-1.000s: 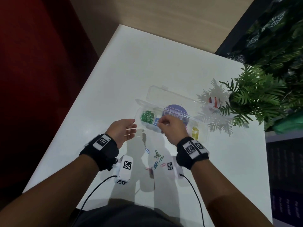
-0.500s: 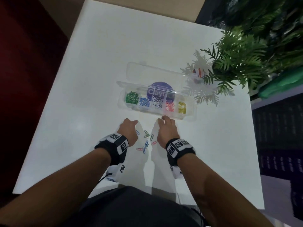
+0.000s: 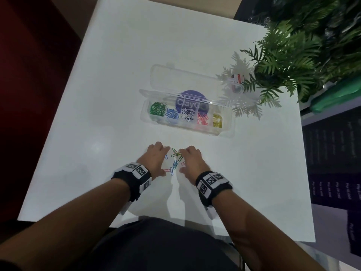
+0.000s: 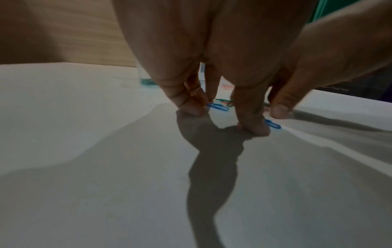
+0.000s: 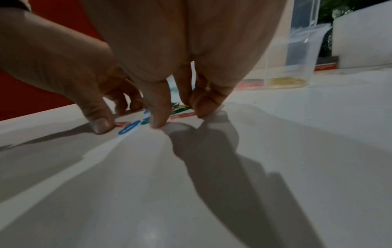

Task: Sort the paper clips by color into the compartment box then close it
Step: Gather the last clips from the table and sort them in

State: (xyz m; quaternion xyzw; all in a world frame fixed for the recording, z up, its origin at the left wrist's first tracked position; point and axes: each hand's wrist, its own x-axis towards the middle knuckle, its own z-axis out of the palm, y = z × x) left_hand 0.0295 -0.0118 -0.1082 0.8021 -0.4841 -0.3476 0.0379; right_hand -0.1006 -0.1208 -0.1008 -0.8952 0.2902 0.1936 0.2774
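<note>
Nearest the person, both hands rest fingertips-down on the white surface [image 3: 97, 133], flanking a small scatter of loose paper clips [image 3: 174, 160]. The left hand [image 3: 154, 160] has its fingers [image 4: 191, 109] planted beside a blue clip [image 4: 218, 106]; the right hand [image 3: 192, 160] mirrors it, thumb and fingers [image 5: 158, 120] standing on the surface around blue, green and red clips. Neither grip seems to have closed on a clip, though the wrist views are blurred and a pinch under the fingertips could be hidden.

The clips are light, thin, stiff wire lying flat on a slick top, so they will likely skate; best to corral them together or drag one by a fingertip, then pinch across its loop.

Farther off sits the clear compartment box [image 3: 224, 132], lid [image 3: 162, 75] open, holding green, blue, white, red and yellow groups. A fern [image 3: 283, 61] stands beyond.
</note>
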